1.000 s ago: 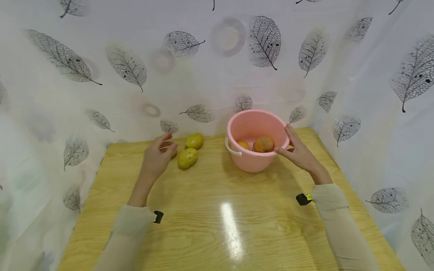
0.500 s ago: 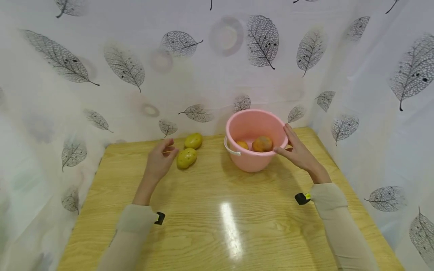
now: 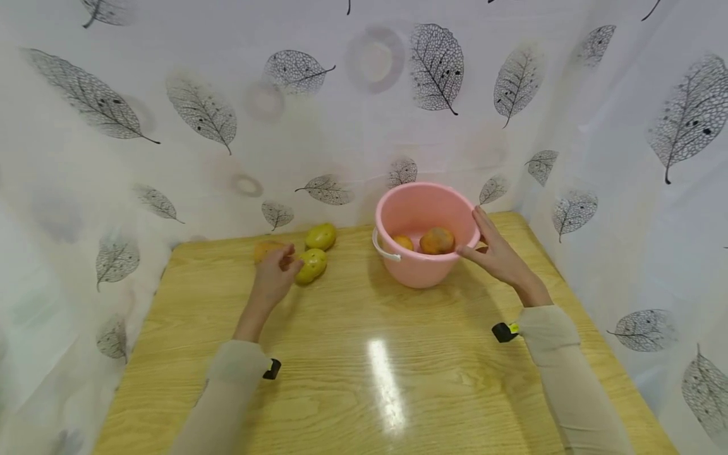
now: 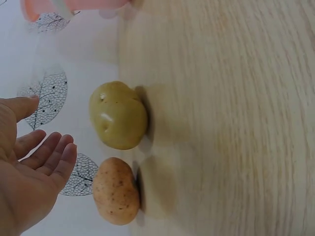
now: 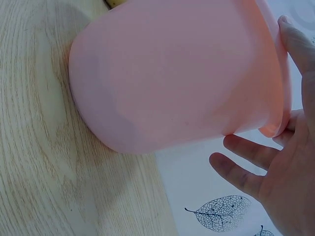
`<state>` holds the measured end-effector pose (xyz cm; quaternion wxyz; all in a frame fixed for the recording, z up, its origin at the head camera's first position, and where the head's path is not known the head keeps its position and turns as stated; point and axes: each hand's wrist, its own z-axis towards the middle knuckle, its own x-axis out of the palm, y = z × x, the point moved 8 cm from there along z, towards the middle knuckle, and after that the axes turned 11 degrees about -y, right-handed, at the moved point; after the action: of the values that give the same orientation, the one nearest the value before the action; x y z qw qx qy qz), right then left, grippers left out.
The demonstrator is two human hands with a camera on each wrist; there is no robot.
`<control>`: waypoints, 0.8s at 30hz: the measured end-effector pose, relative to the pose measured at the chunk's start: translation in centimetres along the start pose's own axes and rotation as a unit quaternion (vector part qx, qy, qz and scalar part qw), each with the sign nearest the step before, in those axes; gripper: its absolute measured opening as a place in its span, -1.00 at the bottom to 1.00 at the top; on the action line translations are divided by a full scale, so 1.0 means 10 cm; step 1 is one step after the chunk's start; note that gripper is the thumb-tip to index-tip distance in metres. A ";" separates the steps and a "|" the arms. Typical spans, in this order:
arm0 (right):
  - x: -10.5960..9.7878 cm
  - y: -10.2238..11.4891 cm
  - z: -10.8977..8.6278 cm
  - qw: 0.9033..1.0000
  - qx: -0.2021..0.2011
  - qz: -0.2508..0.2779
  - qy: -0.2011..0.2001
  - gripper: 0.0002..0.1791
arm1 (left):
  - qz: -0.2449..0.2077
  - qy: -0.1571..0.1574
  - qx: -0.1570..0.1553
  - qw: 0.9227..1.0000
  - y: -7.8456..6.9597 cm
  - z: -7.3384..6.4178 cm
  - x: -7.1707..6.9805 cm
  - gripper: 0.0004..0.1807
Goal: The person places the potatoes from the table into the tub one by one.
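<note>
My left hand (image 3: 274,278), loosely curled and holding nothing, hovers beside the potatoes. In the left wrist view its fingers are apart from a yellow-green potato (image 4: 119,116) and a brown potato (image 4: 116,191). A second yellow-green potato (image 3: 321,236) lies just behind the first in the head view, where my hand partly covers the brown one. With fingers spread, my right hand (image 3: 500,256) touches the rim of the pink bucket (image 3: 418,273). The right wrist view shows the thumb at the rim and two fingers extended below it. Inside the bucket lie a brownish-orange round thing (image 3: 437,241) and a smaller orange one (image 3: 404,242).
The bucket's white handle (image 3: 385,248) hangs on its left side. A leaf-printed white curtain (image 3: 341,126) surrounds the back and sides of the wooden table (image 3: 318,354). Potatoes and bucket stand near the table's back edge.
My left hand has moved right and toward me, uncovering the brown potato and now overlapping the front yellow-green potato's edge. My right hand stays at the bucket's rim. The view shifts slightly.
</note>
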<state>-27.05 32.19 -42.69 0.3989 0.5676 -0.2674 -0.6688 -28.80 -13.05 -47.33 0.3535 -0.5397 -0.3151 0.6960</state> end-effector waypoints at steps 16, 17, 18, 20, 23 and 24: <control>0.01 0.01 0.01 1.000 -0.003 0.018 -0.005 0.08 | 0.089 0.043 -0.019 0.995 0.32 0.02 0.32 -0.31; 0.00 0.01 0.01 1.000 -0.003 0.017 -0.005 0.09 | 0.087 0.046 -0.023 0.995 0.34 0.02 0.33 -0.31; 0.00 0.01 0.00 1.000 -0.003 0.017 -0.005 0.09 | 0.085 0.048 -0.028 0.995 0.37 0.01 0.35 -0.30; 0.00 0.01 0.01 1.000 -0.002 0.016 -0.005 0.09 | 0.078 0.050 -0.037 0.995 0.41 0.00 0.38 -0.28; 0.00 0.00 0.01 1.000 -0.001 0.015 -0.005 0.09 | 0.061 0.051 -0.057 0.995 0.48 -0.03 0.43 -0.22; 0.00 0.00 0.01 1.000 -0.001 0.015 -0.006 0.09 | 0.058 0.051 -0.063 0.995 0.50 -0.04 0.44 -0.20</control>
<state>-27.13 32.16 -42.71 0.4081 0.5591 -0.2778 -0.6661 -29.93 -12.08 -53.84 0.2932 -0.6128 -0.3080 0.6661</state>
